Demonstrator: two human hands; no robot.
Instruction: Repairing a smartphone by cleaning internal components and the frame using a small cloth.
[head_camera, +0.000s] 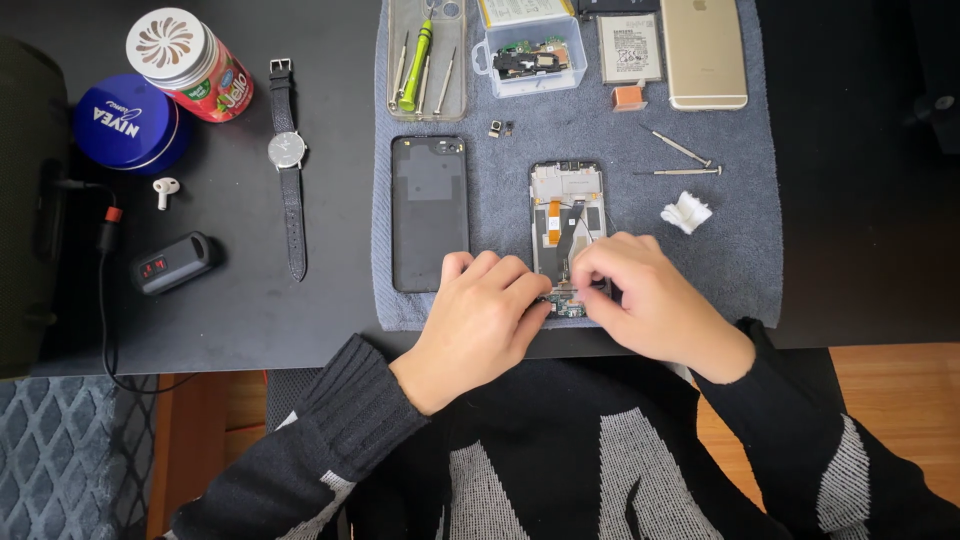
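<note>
The opened phone (567, 235) lies on a grey cloth (740, 260) at the near edge of the black tabletop (330, 300), its insides showing. Both hands are at its bottom end. The left hand (480, 315) has its fingers (525, 290) curled in close, tips touching the phone's lower edge. The right hand (645, 295) has its fingers (590, 262) pinched tight on something too small to make out. Just left of the phone lies its black back cover (429, 212). Further back are a clear tray of small tools (426, 60), a small clear box of parts (530, 55) and a gold phone (703, 52). Two thin screwdrivers (680, 160) lie to the right. A wristwatch (288, 165) rests off the cloth.
</note>
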